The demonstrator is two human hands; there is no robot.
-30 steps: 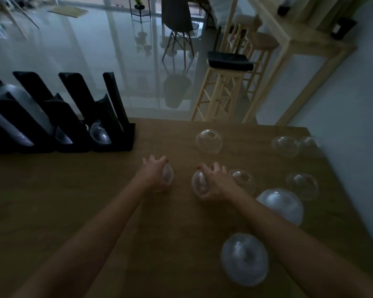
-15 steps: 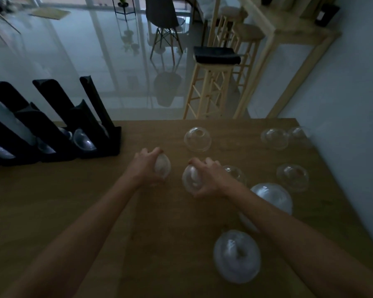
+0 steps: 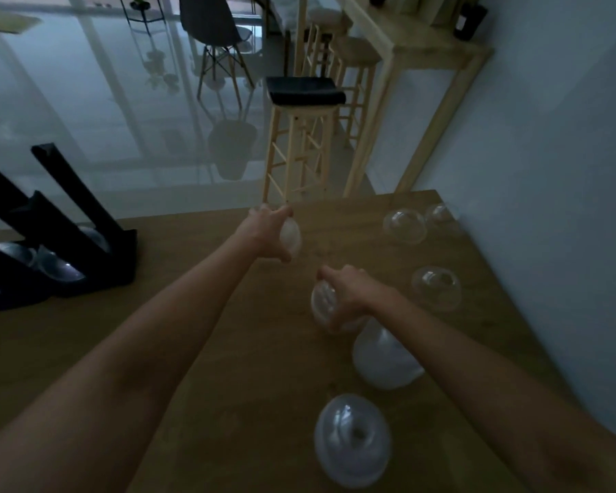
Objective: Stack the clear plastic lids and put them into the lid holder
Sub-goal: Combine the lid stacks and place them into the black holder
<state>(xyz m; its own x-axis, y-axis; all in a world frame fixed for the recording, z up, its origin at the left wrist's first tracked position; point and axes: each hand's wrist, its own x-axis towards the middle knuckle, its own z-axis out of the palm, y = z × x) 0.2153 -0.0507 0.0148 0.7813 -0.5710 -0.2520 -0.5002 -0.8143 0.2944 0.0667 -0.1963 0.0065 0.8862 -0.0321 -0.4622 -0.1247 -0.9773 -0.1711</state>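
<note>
My left hand (image 3: 264, 231) is far out near the table's back edge, closed around a clear dome lid (image 3: 291, 236) turned on its side. Nearer to me, my right hand (image 3: 352, 291) grips another clear dome lid (image 3: 322, 302), also on its side. Loose dome lids lie on the wooden table (image 3: 200, 343): two at the far right (image 3: 404, 225) (image 3: 441, 215), one mid right (image 3: 436, 288). A stack of lids (image 3: 384, 357) lies under my right forearm, and another stack (image 3: 352, 439) is close to me. The black lid holder (image 3: 72, 243) stands at the left with lids in its slots.
The table's right edge runs along a pale wall (image 3: 548, 208). Beyond the far edge stand a wooden stool with a black cushion (image 3: 304, 90), more stools, a dark chair (image 3: 214, 26) and a glossy floor.
My left hand has moved away from me toward the back edge with its lid. The lid that lay near the back middle is no longer seen. The camera has swung right, pushing the holder leftward.
</note>
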